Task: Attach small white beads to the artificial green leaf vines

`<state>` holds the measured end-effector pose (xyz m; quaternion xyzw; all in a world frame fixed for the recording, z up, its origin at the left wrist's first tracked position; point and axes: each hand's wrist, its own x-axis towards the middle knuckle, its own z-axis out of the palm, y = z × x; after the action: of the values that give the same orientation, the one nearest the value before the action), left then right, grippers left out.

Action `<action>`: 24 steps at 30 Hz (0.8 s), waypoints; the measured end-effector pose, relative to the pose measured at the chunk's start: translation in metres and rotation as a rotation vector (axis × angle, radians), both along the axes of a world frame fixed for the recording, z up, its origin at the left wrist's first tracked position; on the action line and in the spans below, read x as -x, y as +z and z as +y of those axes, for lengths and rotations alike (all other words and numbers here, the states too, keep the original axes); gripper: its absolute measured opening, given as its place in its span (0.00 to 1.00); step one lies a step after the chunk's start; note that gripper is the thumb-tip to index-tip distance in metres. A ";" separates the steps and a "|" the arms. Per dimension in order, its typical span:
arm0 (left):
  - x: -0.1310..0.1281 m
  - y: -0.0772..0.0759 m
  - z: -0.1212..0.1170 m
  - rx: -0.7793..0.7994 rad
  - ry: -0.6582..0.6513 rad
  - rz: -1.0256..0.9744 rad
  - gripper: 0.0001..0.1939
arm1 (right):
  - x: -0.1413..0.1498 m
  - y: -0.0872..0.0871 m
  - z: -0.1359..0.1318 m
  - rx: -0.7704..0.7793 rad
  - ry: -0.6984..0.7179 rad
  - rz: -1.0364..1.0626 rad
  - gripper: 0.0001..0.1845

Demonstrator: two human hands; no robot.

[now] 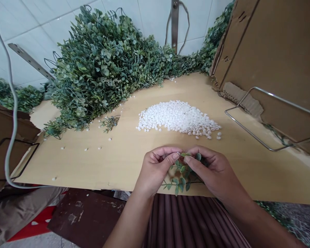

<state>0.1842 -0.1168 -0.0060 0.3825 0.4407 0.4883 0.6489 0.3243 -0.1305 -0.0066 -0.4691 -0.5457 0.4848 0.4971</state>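
Observation:
Near the table's front edge, my two hands meet almost fingertip to fingertip. My left hand (155,167) pinches thumb against forefinger; a tiny pale piece shows at the tips, probably one of the white beads, though it is mostly covered. Between thumb and fingers my right hand (214,167) holds an artificial leaf sprig (181,179), whose green leaves hang below and between the hands. Just beyond them lies a heap of small white bead-like pieces (175,117), some scattered along its near edge.
A large mound of artificial greenery (100,65) covers the back left of the table (134,165). One loose sprig (110,123) and stray white pieces lie before it. Cardboard (274,62) and a wire frame (260,137) stand right. A white cable (12,103) hangs left.

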 end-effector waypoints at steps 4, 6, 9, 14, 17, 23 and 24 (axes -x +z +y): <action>-0.001 0.000 0.000 -0.006 0.007 0.005 0.08 | 0.000 0.001 -0.001 -0.012 -0.009 -0.027 0.10; -0.002 0.000 0.001 -0.009 0.023 0.014 0.08 | 0.000 0.002 -0.001 -0.020 -0.015 -0.045 0.10; -0.003 0.001 0.002 0.005 0.046 0.016 0.09 | 0.000 0.002 -0.002 -0.025 -0.003 -0.065 0.10; -0.003 0.002 0.003 0.031 0.053 0.018 0.09 | 0.000 0.000 -0.001 -0.020 0.030 -0.078 0.13; -0.003 0.002 0.003 0.027 0.044 0.021 0.09 | -0.002 -0.002 -0.001 0.007 0.034 -0.095 0.14; -0.006 0.003 0.004 0.027 0.040 0.027 0.08 | -0.002 -0.003 -0.002 -0.006 0.016 -0.132 0.14; -0.007 0.003 0.004 0.029 0.039 0.026 0.07 | -0.001 -0.003 -0.002 -0.010 0.016 -0.143 0.14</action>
<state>0.1913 -0.1129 -0.0025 0.3706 0.4635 0.4894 0.6390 0.3258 -0.1328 -0.0099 -0.4956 -0.5862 0.4512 0.4551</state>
